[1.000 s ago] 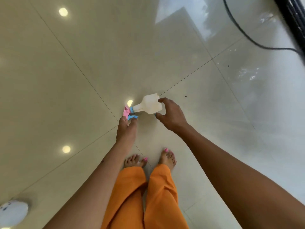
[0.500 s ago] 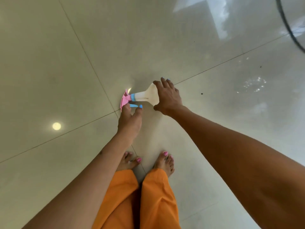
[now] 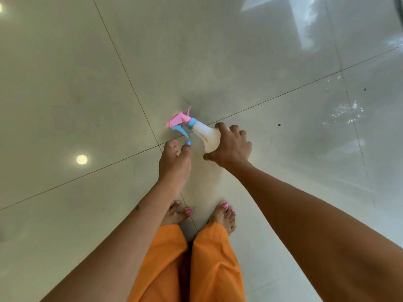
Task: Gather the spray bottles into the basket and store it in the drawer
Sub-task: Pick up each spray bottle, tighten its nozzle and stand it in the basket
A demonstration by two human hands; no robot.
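A white spray bottle [image 3: 206, 136] with a pink head and a blue trigger lies tilted above the glossy floor, its nozzle end pointing left. My right hand [image 3: 231, 147] grips the bottle's wide body from the right, fingers curled over it. My left hand [image 3: 174, 164] hangs just below the trigger with its fingers straight, apart from the bottle and holding nothing. No basket or drawer is in view.
Pale glossy floor tiles [image 3: 87, 83] with dark grout lines fill the view and reflect ceiling lights. My bare feet [image 3: 222, 216] and orange trouser legs [image 3: 196, 264] are directly below the hands.
My right hand has closed round the bottle's body. My left hand has come off the pink spray head and sits lower. The bottle's nozzle has swung up and left.
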